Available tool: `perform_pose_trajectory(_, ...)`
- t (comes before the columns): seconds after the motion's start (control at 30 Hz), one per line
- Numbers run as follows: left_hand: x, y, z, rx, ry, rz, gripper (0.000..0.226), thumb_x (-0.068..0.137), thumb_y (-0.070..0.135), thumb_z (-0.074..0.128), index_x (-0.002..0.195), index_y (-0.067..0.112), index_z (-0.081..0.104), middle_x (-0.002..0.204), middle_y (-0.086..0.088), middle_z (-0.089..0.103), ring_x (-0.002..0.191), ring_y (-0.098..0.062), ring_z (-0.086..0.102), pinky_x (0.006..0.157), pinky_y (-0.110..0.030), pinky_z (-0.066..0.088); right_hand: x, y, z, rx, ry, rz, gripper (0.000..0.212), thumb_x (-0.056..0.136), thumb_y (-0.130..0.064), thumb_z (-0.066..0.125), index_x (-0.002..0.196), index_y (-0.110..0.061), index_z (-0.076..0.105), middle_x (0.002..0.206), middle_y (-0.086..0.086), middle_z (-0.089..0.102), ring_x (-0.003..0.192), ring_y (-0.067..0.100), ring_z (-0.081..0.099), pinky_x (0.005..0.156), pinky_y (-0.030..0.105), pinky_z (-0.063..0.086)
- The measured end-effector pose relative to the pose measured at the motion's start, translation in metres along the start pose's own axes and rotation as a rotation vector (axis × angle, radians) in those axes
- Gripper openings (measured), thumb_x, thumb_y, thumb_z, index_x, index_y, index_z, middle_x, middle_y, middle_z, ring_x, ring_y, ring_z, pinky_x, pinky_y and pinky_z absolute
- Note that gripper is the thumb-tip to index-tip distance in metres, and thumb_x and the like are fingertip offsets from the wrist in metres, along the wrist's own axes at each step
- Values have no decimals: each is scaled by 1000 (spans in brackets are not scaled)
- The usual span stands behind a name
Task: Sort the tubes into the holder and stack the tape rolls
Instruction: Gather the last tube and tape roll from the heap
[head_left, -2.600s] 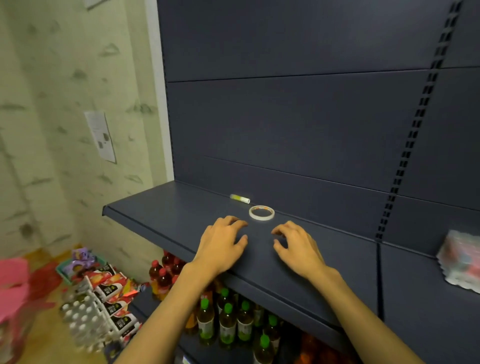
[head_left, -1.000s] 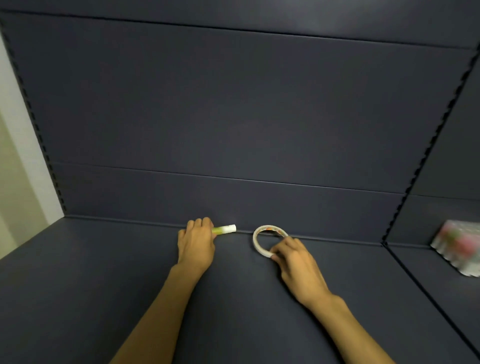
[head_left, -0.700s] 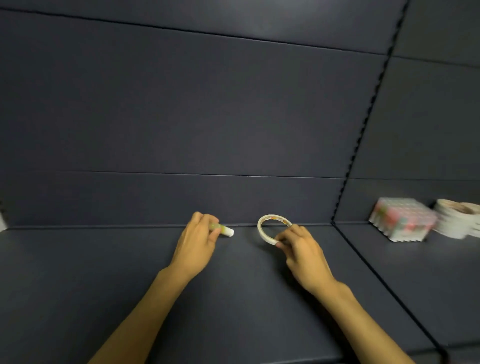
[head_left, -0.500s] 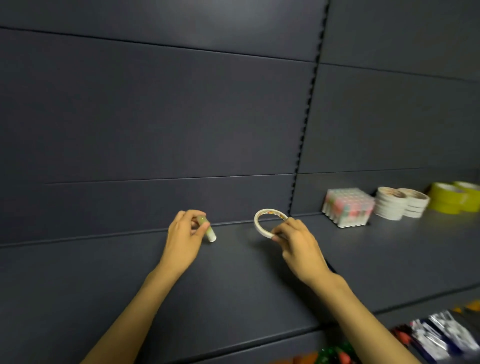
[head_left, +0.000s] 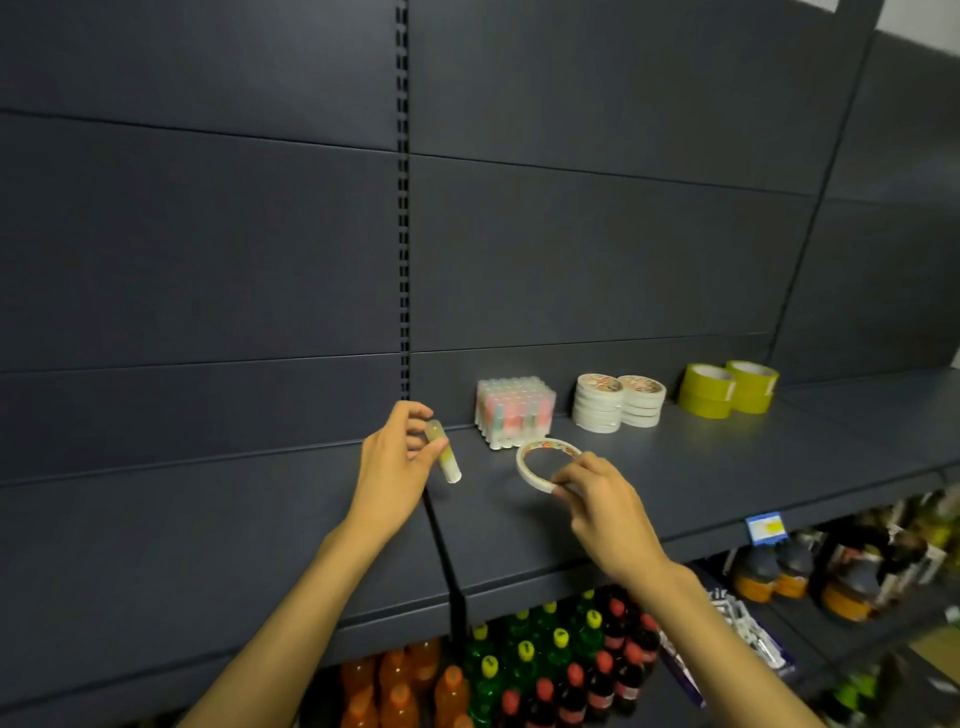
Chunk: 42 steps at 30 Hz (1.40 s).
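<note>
My left hand (head_left: 396, 470) pinches a small yellow-green tube (head_left: 447, 459) with a white cap, held tilted above the dark shelf (head_left: 701, 467). My right hand (head_left: 602, 506) pinches the near rim of a thin white tape roll (head_left: 543, 457), lifted off the shelf. Just behind them stands the tube holder (head_left: 514, 412), a clear block packed with pink and green tubes. To its right are two stacks of white tape rolls (head_left: 618, 402), then stacked yellow tape rolls (head_left: 727, 388).
The shelf's back wall (head_left: 571, 249) rises right behind the holder and stacks. A slotted upright (head_left: 403, 208) divides the shelf bays. Below the shelf edge stand drink bottles (head_left: 545, 670) and other goods (head_left: 831, 561).
Both hands reached for, picked up and carried the tube and the tape roll rightward along the shelf. The holder and tape stacks have come into view and are now just behind the hands.
</note>
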<state>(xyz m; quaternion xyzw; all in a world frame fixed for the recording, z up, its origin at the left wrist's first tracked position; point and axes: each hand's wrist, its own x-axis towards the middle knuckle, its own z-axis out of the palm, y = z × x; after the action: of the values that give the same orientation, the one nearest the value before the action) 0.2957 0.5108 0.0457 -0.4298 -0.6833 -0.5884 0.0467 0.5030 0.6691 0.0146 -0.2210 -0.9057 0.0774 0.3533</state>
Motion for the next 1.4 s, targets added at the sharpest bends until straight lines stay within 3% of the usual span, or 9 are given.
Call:
perform_pose_trajectory(0.17, -7, 34, 63, 44, -9, 33, 19, 87, 11, 73, 101, 15, 61, 93, 2, 68, 83, -7, 65, 71, -18, 53, -10, 64, -37, 6, 6, -3, 5, 91, -10, 67, 94, -15, 68, 96, -2, 58, 90, 27, 58, 75, 42, 49)
perform_pose_trajectory(0.43, 11, 53, 131, 132, -21, 47, 19, 87, 12, 75, 91, 17, 57, 89, 2, 66, 74, -7, 64, 67, -12, 50, -2, 133, -53, 68, 10, -19, 6, 91, -10, 67, 95, -13, 70, 97, -1, 60, 90, 24, 58, 78, 39, 50)
perform_pose_trajectory(0.57, 31, 35, 161, 246, -73, 57, 17, 90, 15, 72, 93, 19, 56, 88, 2, 66, 77, -11, 66, 74, -33, 58, 10, 166, -48, 84, 4, -18, 6, 92, -13, 66, 97, -14, 70, 98, -2, 59, 92, 22, 58, 80, 37, 50)
perform_pose_trajectory(0.67, 42, 21, 188, 307, -91, 45, 18, 90, 16, 71, 89, 20, 54, 85, 5, 64, 77, -12, 64, 75, -40, 56, 22, 193, -42, 77, -23, -14, 7, 93, -14, 66, 99, -15, 70, 98, -3, 59, 91, 21, 58, 79, 35, 50)
perform_pose_trajectory(0.77, 56, 10, 213, 360, -80, 54, 18, 89, 25, 70, 86, 25, 52, 85, 9, 64, 82, -13, 58, 77, -39, 51, 39, 219, -41, 50, -65, -28, 8, 93, -14, 65, 99, -15, 70, 98, -4, 59, 91, 21, 58, 79, 34, 49)
perform_pose_trajectory(0.9, 88, 5, 235, 606, 55, 200, 22, 85, 41, 73, 87, 26, 57, 75, 11, 59, 86, -18, 47, 90, -36, 36, 77, 250, -39, 43, -73, -56, 8, 92, -13, 66, 98, -16, 70, 101, -1, 62, 95, 24, 60, 79, 38, 52)
perform_pose_trajectory(1.07, 108, -4, 255, 729, 80, 178, 25, 85, 39, 73, 84, 25, 52, 68, 8, 55, 87, -20, 45, 80, -35, 31, 106, 280, -26, 63, -52, -87, 8, 92, -15, 66, 99, -18, 70, 102, -2, 62, 93, 25, 60, 77, 44, 53)
perform_pose_trajectory(1.2, 110, -12, 264, 786, 83, 214, 23, 84, 34, 76, 87, 20, 58, 70, 11, 60, 82, -17, 39, 73, -29, 19, 121, 296, -19, 87, -30, -104, 6, 92, -14, 66, 96, -18, 69, 97, -3, 60, 87, 26, 59, 73, 45, 52)
perform_pose_trajectory(1.4, 114, -9, 270, 904, 94, 170, 25, 79, 34, 81, 79, 20, 59, 69, 6, 57, 82, -23, 46, 72, -33, 23, 150, 319, -21, 78, 20, -138, 6, 90, -9, 66, 94, -13, 69, 95, 2, 61, 87, 28, 58, 72, 43, 51)
